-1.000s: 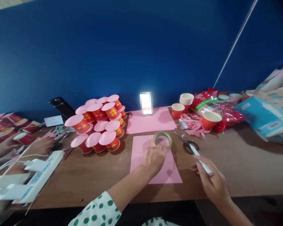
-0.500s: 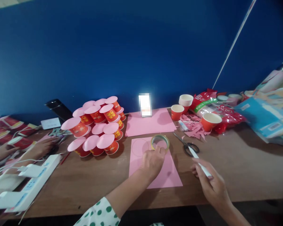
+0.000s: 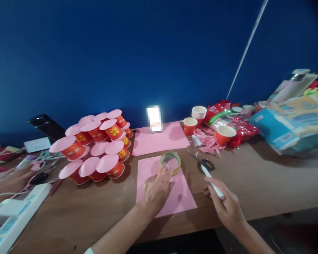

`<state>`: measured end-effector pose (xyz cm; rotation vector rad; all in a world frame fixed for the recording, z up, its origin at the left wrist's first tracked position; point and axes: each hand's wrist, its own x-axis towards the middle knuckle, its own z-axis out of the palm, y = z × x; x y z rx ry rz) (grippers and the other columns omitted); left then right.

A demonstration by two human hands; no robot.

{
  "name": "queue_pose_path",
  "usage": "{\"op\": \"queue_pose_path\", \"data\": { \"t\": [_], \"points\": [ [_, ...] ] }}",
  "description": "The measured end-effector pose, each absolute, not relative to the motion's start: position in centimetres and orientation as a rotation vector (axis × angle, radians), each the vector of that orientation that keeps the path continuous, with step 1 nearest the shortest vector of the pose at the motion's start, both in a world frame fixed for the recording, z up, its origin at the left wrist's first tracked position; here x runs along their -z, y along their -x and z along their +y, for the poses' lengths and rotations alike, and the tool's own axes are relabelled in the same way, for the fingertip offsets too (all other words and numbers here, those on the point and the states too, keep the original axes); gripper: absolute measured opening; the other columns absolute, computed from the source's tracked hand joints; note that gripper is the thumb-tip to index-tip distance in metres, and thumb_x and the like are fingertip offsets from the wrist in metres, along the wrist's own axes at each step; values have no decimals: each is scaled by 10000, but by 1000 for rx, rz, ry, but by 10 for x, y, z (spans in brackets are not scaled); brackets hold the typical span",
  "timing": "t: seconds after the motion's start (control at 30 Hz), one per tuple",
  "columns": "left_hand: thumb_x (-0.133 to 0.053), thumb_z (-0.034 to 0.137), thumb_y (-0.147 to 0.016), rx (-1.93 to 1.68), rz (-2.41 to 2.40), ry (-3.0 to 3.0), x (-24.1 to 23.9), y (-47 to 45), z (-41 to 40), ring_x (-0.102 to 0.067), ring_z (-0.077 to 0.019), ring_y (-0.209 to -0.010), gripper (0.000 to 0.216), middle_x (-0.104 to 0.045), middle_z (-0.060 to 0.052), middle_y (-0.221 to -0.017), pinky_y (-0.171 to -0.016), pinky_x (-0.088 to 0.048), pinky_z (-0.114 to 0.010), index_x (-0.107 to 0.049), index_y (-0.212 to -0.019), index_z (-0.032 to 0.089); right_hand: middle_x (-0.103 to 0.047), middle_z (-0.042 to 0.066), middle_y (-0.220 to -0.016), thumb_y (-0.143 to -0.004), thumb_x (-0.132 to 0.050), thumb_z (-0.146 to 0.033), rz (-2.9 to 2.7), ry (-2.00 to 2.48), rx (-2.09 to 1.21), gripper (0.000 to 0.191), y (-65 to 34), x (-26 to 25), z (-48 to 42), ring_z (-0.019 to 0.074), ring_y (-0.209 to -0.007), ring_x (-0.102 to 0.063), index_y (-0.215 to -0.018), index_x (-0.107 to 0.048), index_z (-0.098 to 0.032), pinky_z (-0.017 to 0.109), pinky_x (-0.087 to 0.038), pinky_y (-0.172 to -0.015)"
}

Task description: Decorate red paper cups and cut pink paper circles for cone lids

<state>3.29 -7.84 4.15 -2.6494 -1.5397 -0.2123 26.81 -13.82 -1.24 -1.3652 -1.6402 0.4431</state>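
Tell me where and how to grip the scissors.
Probably by the black handle loops, from the near right: the scissors lie flat, blades pointing away leftward, loops nearest the right hand, whose white pen overlaps them in view.

At least twelve pink-topped cups, two single orange cups, one cup stack, one tape roll, one pen and one pair of scissors are counted.
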Motion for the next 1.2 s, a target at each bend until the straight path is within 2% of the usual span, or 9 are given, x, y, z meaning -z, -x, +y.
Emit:
{"op": "queue_pose_path", "data": {
  "t": [0.13, 0.23, 0.3, 0.4, 0.53, 0.73, 0.9, 1.2],
  "points": [
    [-446, 262, -897, 232, -1440, 2760, -36, -6, -99, -624, -210, -917, 230, -642, -78, -1100, -772, -527, -342, -594, -1066, 210, -690, 77, -958, -915, -407, -172, -1837, 1260, -389, 304, -267, 5, -133, 176, -833, -684, -1196, -511, -225, 279, -563, -734],
    [-505, 238, -864, 296, -1436, 2840, -27, 5, -113, -573, -218, -1070, 311, -622, -75, -1185, -929, -474, -375, -557, -1170, 211, -688, 76, -987, -893, -462, -168, -1946, 1228, -241, 257, -258, -11, -121, 194, -892, -669, -1127, -552, -226, 303, -544, -784],
    [-545, 276, -845, 344, -1472, 2877, -20, 6, -120, -518, -227, -1173, 409, -581, -73, -1272, -1016, -416, -400, -511, -1248, 213, -688, 69, -980, -880, -489, -172, -2019, 1239, -177, 248, -249, -23, -110, 198, -883, -659, -1110, -565, -228, 310, -535, -783],
    [-568, 360, -833, 413, -1526, 2922, -9, 5, -125, -443, -239, -1265, 453, -528, -58, -1349, -1084, -343, -422, -512, -1261, 223, -673, 72, -1032, -862, -490, -135, -2145, 1231, -126, 293, -229, -37, -90, 214, -947, -627, -1133, -552, -227, 334, -517, -811],
    [-541, 383, -850, 519, -1593, 2938, 2, 6, -128, -410, -232, -1296, 437, -503, -34, -1378, -1111, -304, -424, -517, -1265, 248, -659, 89, -1064, -836, -524, -125, -2268, 1209, -37, 290, -204, -38, -67, 236, -997, -598, -1110, -558, -215, 355, -496, -823],
    [-493, 421, -871, 643, -1632, 2961, 6, 9, -129, -402, -232, -1302, 437, -500, -31, -1380, -1122, -280, -432, -510, -1277, 262, -690, 54, -829, -844, -542, -145, -2354, 1237, 56, 175, -186, -25, -53, 203, -765, -630, -999, -596, -205, 333, -431, -762],
    [-465, 426, -884, 638, -1618, 2968, 7, 10, -128, -398, -233, -1303, 436, -499, -38, -1379, -1120, -276, -431, -502, -1283, 253, -705, 45, -874, -835, -534, -119, -2406, 1222, 12, 211, -178, -29, -51, 194, -787, -630, -1024, -581, -202, 331, -402, -808],
    [-436, 439, -895, 624, -1597, 2969, 7, 10, -128, -393, -230, -1307, 441, -494, -41, -1384, -1117, -274, -427, -497, -1285, 241, -708, 40, -848, -833, -516, -117, -2427, 1227, 26, 199, -174, -34, -50, 194, -770, -637, -998, -589, -200, 326, -405, -791]
  ]
}}
